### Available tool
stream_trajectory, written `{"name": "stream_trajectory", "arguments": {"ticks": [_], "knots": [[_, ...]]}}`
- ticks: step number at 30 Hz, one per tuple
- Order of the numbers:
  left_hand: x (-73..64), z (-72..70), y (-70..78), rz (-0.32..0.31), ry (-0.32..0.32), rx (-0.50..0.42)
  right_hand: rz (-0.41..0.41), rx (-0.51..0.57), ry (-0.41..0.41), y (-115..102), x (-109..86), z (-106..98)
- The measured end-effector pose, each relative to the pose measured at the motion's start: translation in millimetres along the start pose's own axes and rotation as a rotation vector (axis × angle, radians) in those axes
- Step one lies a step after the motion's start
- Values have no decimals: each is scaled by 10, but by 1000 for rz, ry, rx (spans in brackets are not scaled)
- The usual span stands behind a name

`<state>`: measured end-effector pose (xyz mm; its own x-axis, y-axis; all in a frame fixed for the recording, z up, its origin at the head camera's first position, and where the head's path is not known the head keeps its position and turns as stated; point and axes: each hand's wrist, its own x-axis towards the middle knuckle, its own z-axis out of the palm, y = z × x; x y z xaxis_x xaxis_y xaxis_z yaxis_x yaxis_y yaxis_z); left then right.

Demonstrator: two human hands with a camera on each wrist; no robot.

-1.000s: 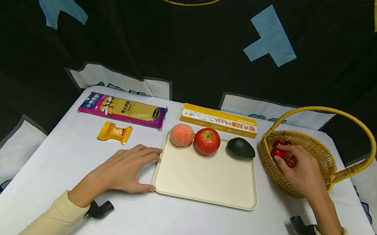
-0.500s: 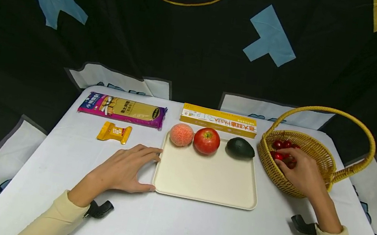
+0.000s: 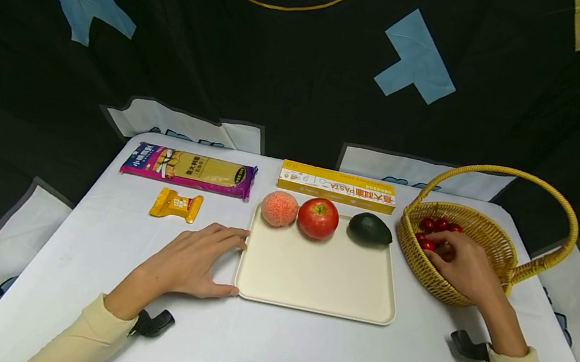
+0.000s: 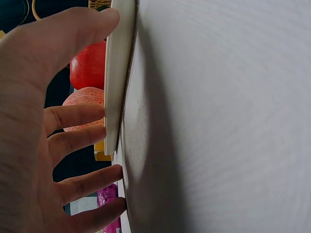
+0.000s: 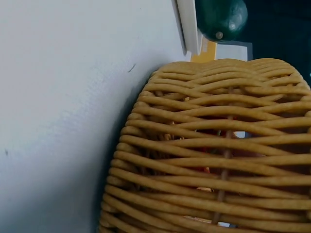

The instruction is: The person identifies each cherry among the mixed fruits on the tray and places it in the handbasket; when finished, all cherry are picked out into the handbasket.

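Note:
My left hand (image 3: 195, 259) lies at the left side of a cream tray (image 3: 317, 281), its thumb and fingers spread along the rim. In the left wrist view the thumb (image 4: 92, 24) and two fingers meet the tray's edge. Inside a yellow wicker basket (image 3: 421, 274), my right hand (image 3: 469, 268) has its fingers and thumb curled round small red cherries (image 3: 427, 224). The basket's weave hides most of that grip in the right wrist view. A peach-coloured ball-like fruit (image 3: 279, 208), a red apple (image 3: 318, 218) and a dark green avocado (image 3: 370, 228) sit along the tray's far side.
Behind the tray lies a yellow pasta box (image 3: 336, 187). A purple noodle packet (image 3: 188, 169) and a small yellow wrapped snack (image 3: 176, 204) are at the left. The basket's tall handle (image 3: 555, 196) arches over its opening. A black cloth hangs behind the white table (image 3: 293, 355).
Inside the basket my right hand has shifted slightly down and right, its fingers more bent, and more cherries show beside it. My left hand and the tray have stayed put.

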<state>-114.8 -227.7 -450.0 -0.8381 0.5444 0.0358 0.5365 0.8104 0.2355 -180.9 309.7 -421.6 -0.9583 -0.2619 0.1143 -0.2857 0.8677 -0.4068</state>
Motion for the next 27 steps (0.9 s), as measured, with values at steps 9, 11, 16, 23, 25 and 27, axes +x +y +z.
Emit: {"name": "stream_trajectory", "arguments": {"ticks": [9,11,16,23,25,27], "knots": [[-6,5,4,-7,1,6,1,17,-45,54,13,27],[-6,4,4,-8,3,9,-2,18,-49,59,20,27],[-7,10,5,-6,3,6,-8,21,-61,64,32,31],[-1,3,12,12,16,17,-19,21,-68,65,50,36],[0,-1,19,19,19,15,-19,23,-71,57,57,30],[2,-11,40,18,9,0,-17,17,-73,40,60,17]]}}
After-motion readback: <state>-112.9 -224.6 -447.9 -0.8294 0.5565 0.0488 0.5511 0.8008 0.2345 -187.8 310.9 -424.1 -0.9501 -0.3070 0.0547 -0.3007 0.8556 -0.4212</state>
